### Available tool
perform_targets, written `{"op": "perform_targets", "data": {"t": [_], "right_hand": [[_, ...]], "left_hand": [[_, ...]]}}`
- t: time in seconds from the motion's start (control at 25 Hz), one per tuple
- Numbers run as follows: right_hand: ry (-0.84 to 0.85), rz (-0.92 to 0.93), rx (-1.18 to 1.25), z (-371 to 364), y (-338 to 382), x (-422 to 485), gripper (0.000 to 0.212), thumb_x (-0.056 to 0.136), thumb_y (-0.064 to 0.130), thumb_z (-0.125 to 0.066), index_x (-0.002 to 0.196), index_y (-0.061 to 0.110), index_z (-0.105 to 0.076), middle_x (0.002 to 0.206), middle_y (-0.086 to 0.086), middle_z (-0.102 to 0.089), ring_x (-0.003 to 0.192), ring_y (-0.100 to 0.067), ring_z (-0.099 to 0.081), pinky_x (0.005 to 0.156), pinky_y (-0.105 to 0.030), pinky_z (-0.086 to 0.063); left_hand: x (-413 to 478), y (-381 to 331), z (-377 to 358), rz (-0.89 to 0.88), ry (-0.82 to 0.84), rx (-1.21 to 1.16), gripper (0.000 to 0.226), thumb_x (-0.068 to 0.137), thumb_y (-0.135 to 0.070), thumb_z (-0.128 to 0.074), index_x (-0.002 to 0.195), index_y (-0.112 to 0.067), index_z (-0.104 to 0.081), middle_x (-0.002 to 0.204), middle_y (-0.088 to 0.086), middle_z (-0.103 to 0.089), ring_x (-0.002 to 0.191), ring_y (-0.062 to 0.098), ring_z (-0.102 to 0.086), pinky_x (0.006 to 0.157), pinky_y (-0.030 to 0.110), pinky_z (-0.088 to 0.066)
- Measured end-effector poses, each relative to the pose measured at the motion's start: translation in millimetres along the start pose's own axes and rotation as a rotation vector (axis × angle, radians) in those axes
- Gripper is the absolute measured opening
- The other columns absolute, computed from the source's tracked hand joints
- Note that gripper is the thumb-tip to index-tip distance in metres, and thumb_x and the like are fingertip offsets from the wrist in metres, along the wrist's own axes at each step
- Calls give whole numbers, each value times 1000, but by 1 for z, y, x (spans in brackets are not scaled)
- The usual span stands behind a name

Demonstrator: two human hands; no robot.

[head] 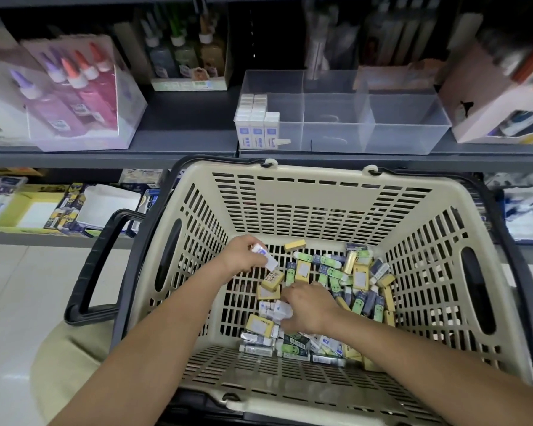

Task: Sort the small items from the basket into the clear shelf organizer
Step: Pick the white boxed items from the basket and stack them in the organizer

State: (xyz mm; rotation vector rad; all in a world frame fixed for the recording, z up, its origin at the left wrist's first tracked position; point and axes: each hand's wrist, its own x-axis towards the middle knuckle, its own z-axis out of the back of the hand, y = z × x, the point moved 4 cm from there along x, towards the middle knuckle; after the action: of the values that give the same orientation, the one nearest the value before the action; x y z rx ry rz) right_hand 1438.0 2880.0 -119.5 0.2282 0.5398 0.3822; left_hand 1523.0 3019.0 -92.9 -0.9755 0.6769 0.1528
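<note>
Head cam, btm of frame upward: both hands reach into the basket (320,192), which fills the ctr. The right hand (308,305) sits low on the pile, palm down, fingers and thumb curled round a clump of white packs (273,309). The left hand (243,256), a bit further up and left, hovers above the pile and pinches one white-blue box (263,256) btwn thumb and fingertips, box tilted. The loose items (351,281) (yellow, green, grey, white) lie heaped on the basket floor, mostly right of ctr, so most of the sorting looks undone. Further up, on the shelf (182,139), the clear organizer (406,136) has only its left compartment part-filled w/ upright stocked boxes (256,124); the mid and right compartments show no items. Judgement: early stage, one type started, the other types not yet begun.
</note>
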Motion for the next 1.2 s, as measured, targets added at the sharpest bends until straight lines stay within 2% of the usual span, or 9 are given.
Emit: {"op": "perform_targets", "data": {"t": [0.16,0.32,0.4,0.48,0.68,0.76,0.88,1.0,1.2], "right_hand": [[-143,-175,460,36,-19,-1,25,75,36,-68,93,21,-58,84,4,-63,70,-12,-60,59,-27,-52],[-324,-296,807,57,-29,1,17,76,29,-68,86,17,-59,80,0,-63,70,-21,-63,65,-36,-53],[-358,-329,887,58,-27,3,21,78,28,-68,90,13,-60,80,0,-60,74,-23,-64,68,-37,-53],[-371,-317,921,60,-28,3,25,80,30,-68,93,9,-62,79,0,-58,74,-19,-59,67,-31,-50],[-306,-224,1005,75,-32,0,23,83,13,-67,107,14,-66,78,9,-58,63,1,-54,51,-6,-40],[-320,-215,961,86,-35,-2,21,86,12,-63,106,14,-65,80,8,-61,55,4,-55,50,-7,-41],[-359,-222,1007,104,-40,-7,2,88,17,-62,89,18,-63,74,-1,-68,60,-15,-59,56,-27,-45],[-406,-200,1104,121,-44,-12,10,90,12,-57,98,9,-64,68,-4,-66,50,-5,-58,49,-16,-46],[-370,-121,1319,144,-42,-19,7,86,1,-59,91,6,-61,76,-4,-71,64,-7,-68,56,-14,-53]], "left_hand": [[-6,-1,0,96,-19,-327,5,88,-9,-58,91,-13,-59,98,2,-56,89,15,-54,77,35,-53],[-12,-9,-21,176,192,-575,22,90,-3,-47,109,2,-58,108,16,-62,86,21,-63,75,33,-56],[-17,-17,-33,131,296,-652,20,90,-5,-47,106,-3,-58,97,12,-65,81,19,-63,72,30,-53],[-18,-21,-34,79,271,-688,17,90,-8,-56,107,-9,-59,92,8,-67,81,18,-63,70,29,-51],[-17,-24,-22,55,180,-758,27,84,-8,-66,109,-11,-59,91,6,-68,81,17,-66,71,32,-56],[-17,-28,-15,34,127,-801,29,83,-4,-66,110,-7,-58,91,9,-69,79,18,-69,67,33,-58],[-17,-36,-5,-29,79,-796,24,82,-2,-66,104,-6,-58,85,9,-73,77,19,-71,63,27,-57],[-21,-49,-2,-74,116,-788,17,81,-4,-68,95,-10,-61,81,5,-73,73,14,-69,63,23,-56],[-29,-73,-1,-176,65,-698,14,82,2,-65,87,-10,-61,81,5,-68,70,12,-65,63,22,-55]]}}
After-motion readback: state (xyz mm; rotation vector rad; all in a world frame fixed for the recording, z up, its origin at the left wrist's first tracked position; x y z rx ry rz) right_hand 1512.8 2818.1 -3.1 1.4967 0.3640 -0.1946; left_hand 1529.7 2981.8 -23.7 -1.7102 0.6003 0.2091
